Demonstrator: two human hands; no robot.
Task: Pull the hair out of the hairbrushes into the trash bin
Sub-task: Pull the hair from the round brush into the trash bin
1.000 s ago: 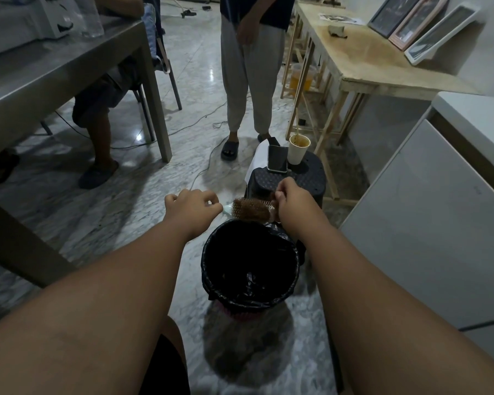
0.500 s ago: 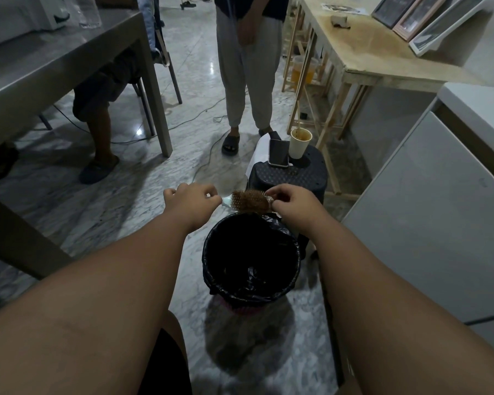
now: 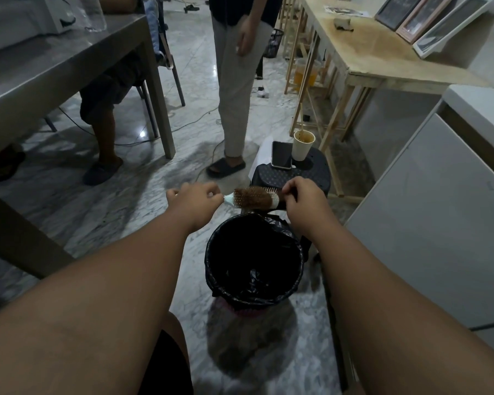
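A round hairbrush (image 3: pixel 254 198) wrapped in brown hair lies level above the far rim of the trash bin (image 3: pixel 211 253), which is lined with a black bag. My left hand (image 3: pixel 194 202) grips the brush's pale handle at its left end. My right hand (image 3: pixel 304 199) has its fingers curled at the brush's right end, pinching at the bristles or hair there. The handle is mostly hidden inside my left fist.
Behind the bin is a black stool (image 3: pixel 317 173) carrying a phone (image 3: pixel 282 154) and a paper cup (image 3: pixel 303 145). A person stands just beyond (image 3: pixel 237 89); another sits at the grey table (image 3: pixel 55 67) on the left. A wooden table (image 3: pixel 382 58) and white cabinet (image 3: pixel 439 209) are on the right.
Both hands and the brush have stayed over the bin's far rim. My right hand shifted from covering the brush end to pinching at it, exposing more bristles. The camera tilted slightly.
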